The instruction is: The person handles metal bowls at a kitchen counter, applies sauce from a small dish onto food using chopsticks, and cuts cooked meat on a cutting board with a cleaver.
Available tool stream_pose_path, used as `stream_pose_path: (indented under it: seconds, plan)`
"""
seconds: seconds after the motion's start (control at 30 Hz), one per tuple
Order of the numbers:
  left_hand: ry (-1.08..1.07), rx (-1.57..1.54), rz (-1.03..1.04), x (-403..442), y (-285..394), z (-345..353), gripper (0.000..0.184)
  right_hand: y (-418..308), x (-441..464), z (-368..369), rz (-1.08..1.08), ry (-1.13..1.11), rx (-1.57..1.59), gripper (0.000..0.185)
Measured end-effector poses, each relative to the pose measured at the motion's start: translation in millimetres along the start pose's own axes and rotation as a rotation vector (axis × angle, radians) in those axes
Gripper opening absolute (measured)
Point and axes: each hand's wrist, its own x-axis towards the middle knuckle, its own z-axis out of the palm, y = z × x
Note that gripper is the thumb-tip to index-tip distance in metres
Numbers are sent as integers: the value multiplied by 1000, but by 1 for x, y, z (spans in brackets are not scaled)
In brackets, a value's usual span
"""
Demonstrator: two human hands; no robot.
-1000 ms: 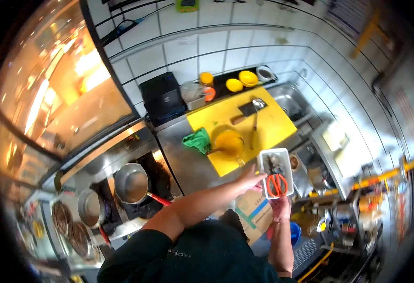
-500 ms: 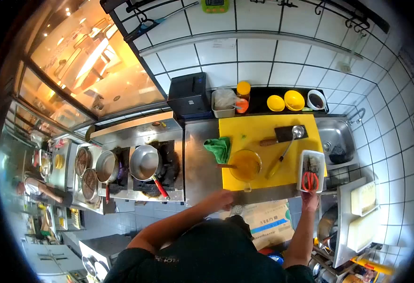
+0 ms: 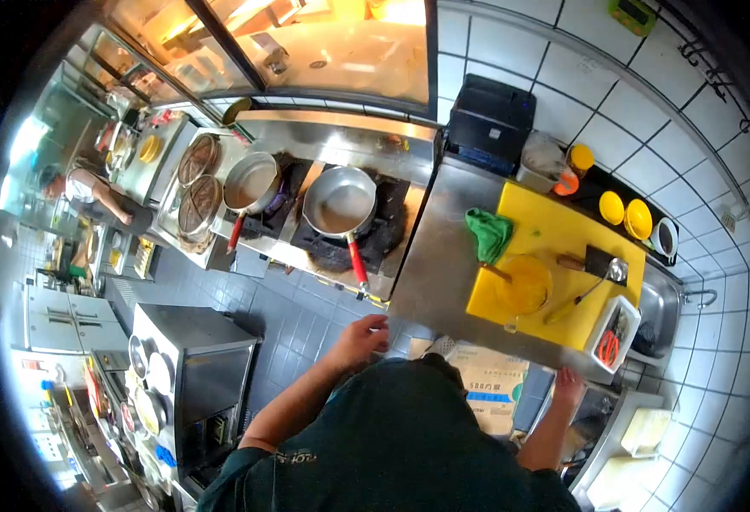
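My left hand [image 3: 362, 341] hangs in the air by the counter's front edge, fingers loosely bent and apart, with nothing in it. Closest to it is the red-handled pan [image 3: 339, 203] on the stove. My right hand [image 3: 569, 388] is at the counter's front edge, fingers stretched out, just short of a white container [image 3: 598, 328] that holds red-handled scissors [image 3: 608, 348]. On the yellow cutting board [image 3: 516, 218] stand a jug of orange-yellow liquid [image 3: 524, 286], a ladle [image 3: 588, 290] and a cleaver [image 3: 598, 261]. A green cloth [image 3: 489, 235] lies at the board's left edge.
A second pan [image 3: 252, 182] sits on the left burner. Yellow bowls [image 3: 638, 219] line the back shelf near a black machine [image 3: 492, 122]. A sink [image 3: 667, 320] is at the right. Another person [image 3: 93, 189] stands far left. Behind my left arm is a steel cabinet [image 3: 213, 375].
The view has swung left, so the stove and counter appear shifted right. My right hand has come off the white container. My left hand has moved from beside the jug toward the stove side.
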Motion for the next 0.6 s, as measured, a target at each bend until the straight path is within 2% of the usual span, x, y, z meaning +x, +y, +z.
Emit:
stream_pose_path:
  seconds: [0.03, 0.1, 0.13, 0.17, 0.2, 0.3, 0.33, 0.37, 0.4, 0.43, 0.47, 0.53, 0.6]
  plan:
    - [47, -6, 19, -6, -20, -23, 50, 27, 2, -18, -15, 29, -115, 30]
    - [158, -1, 23, -24, -48, -60, 52, 95, 32, -59, -9, -201, -271, 7]
    - [216, 18, 51, -30, -80, -87, 51, 107, 0, -40, -49, -248, -576, 8]
    - [278, 89, 28, -47, -82, -108, 50, 118, -35, -20, -104, -290, -878, 10]
    - [352, 221, -2, -58, -104, -135, 50, 125, -88, 10, 43, -480, -739, 9]
    - [498, 602, -27, -100, -181, -212, 51, 186, -168, 83, 334, -294, -700, 16]
    - [557, 717, -36, -116, -206, -234, 51, 204, -184, 103, 328, -462, -957, 20]
    - [535, 856, -100, -136, -220, -252, 56, 231, -198, 124, 377, -387, -974, 24]
    - [534, 871, -162, -157, -226, -267, 56, 256, -224, 142, 253, -536, -999, 38]
    - [564, 884, -143, -176, -235, -279, 53, 272, -253, 173, 281, -573, -1104, 52]
    - [597, 898, -128, -195, -243, -292, 50, 279, -300, 209, 175, -683, -1283, 60]
    - [682, 867, -203, -225, -244, -308, 46, 321, -327, 253, 229, -811, -1371, 59]
    - [807, 820, -181, -247, -244, -317, 46, 337, -412, 305, 160, -1043, -1320, 42]
